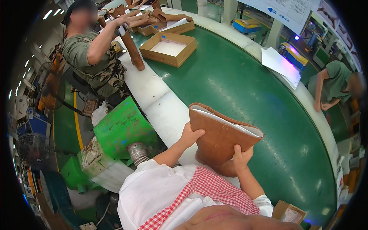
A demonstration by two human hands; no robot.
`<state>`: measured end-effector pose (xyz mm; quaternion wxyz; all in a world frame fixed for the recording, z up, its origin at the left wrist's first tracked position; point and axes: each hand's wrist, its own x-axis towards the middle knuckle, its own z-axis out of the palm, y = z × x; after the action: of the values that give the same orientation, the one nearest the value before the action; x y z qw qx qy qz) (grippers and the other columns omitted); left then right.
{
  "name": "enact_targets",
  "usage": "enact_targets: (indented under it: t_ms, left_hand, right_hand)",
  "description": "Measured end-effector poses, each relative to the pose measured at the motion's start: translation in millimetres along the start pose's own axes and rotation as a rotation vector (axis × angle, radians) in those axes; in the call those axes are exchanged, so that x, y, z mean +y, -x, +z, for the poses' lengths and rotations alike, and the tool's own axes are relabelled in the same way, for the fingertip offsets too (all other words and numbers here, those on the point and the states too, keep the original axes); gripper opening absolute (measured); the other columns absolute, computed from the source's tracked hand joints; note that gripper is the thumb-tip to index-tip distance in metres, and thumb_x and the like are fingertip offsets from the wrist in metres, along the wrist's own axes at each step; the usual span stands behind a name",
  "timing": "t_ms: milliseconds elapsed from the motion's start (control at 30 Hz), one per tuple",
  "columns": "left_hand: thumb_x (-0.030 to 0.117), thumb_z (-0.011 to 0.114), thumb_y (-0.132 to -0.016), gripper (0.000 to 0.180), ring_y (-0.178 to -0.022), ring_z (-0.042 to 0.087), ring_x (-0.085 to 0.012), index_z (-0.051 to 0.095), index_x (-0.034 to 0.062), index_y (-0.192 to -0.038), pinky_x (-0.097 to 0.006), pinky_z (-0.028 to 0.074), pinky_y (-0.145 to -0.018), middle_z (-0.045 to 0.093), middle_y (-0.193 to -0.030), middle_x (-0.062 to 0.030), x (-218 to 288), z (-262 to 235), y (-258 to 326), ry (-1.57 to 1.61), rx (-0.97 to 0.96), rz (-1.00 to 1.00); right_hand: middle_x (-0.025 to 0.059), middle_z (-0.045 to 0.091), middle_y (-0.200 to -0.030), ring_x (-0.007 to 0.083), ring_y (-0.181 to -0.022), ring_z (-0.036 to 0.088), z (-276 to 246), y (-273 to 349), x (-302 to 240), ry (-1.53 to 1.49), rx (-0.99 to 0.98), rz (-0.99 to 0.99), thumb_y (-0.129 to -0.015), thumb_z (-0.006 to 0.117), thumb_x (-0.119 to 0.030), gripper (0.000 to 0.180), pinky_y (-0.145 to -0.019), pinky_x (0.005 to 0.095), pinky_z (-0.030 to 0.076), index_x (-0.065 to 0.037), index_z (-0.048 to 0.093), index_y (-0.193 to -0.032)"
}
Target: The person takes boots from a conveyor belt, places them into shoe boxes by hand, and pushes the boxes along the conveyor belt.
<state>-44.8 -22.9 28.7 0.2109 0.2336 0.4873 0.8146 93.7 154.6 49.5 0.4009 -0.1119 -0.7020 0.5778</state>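
A tall brown leather boot point(220, 134) is in front of me, its wide shaft opening turned up and away. White paper point(230, 122) shows inside the opening. My left hand point(191, 136) grips the shaft's left edge, thumb on the near face and fingers hidden behind. On the right edge, lower down, my right hand point(242, 156) holds the shaft in the same way with its thumb up. The boot's foot part point(220, 168) hangs below, close to my checked apron, over the table's edge area.
A green curved conveyor table point(245, 84) with a white rim point(149, 92) lies ahead. An open cardboard box point(168, 50) sits at its far end, near several brown boots. A co-worker point(92, 50) handles another boot point(132, 51). Green machinery point(122, 126) stands left; another person point(333, 84) leans in at right.
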Motion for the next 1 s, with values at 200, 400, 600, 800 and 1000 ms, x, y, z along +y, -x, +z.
enact_targets:
  t_ms: [200,400,600,800,1000]
  left_hand:
    - [0.019,0.07,-0.079,0.042,-0.098,0.056,-0.0147,0.055,-0.0008,-0.113,-0.029,0.046,-0.085,0.061,-0.108,-0.006,2,2,17,-0.005,0.052,0.046]
    - [0.018,0.071,-0.079,0.041,-0.097,0.056,-0.0136,0.056,-0.0007,-0.111,-0.029,0.046,-0.084,0.061,-0.106,-0.0054,3,3,20,0.009,0.043,0.04]
    - [0.019,0.072,-0.078,0.042,-0.096,0.056,-0.0132,0.056,-0.0002,-0.111,-0.028,0.046,-0.084,0.061,-0.105,-0.0049,6,2,27,-0.063,0.039,0.069]
    - [0.022,0.073,-0.077,0.046,-0.098,0.056,-0.0137,0.054,0.0001,-0.113,-0.029,0.045,-0.084,0.061,-0.105,-0.005,5,3,33,-0.021,0.029,0.069]
    - [0.03,0.078,-0.071,0.059,-0.101,0.055,-0.0148,0.052,-0.001,-0.115,-0.03,0.044,-0.087,0.06,-0.109,-0.0056,0,-2,37,-0.015,0.033,0.052]
  right_hand:
    - [0.013,0.055,-0.105,0.0216,-0.096,0.055,3,-17,-55,-0.005,-0.017,-0.063,-0.077,0.072,-0.031,0.062,-0.083,0.0313,0.045,0.004,0.041,-0.119]
    - [0.0112,0.054,-0.088,0.0177,-0.077,0.054,0,-23,-56,0.023,-0.013,-0.224,-0.081,0.067,-0.032,0.05,-0.068,0.0303,0.044,0.001,0.041,-0.107]
    - [0.0109,0.053,-0.078,0.0165,-0.068,0.051,-4,-24,-67,-0.238,-0.129,-0.155,-0.088,0.057,-0.034,0.036,-0.062,0.0289,0.041,-0.001,0.043,-0.093]
    - [0.011,0.054,-0.074,0.0166,-0.065,0.051,-1,-30,-94,0.027,-0.087,-0.237,-0.094,0.048,-0.025,0.025,-0.059,0.0284,0.041,-0.001,0.043,-0.087]
    - [0.0123,0.057,-0.073,0.0162,-0.059,0.051,-1,-29,-89,-0.008,-0.062,-0.359,-0.095,0.041,-0.013,0.016,-0.056,0.0285,0.042,0.0,0.043,-0.087]
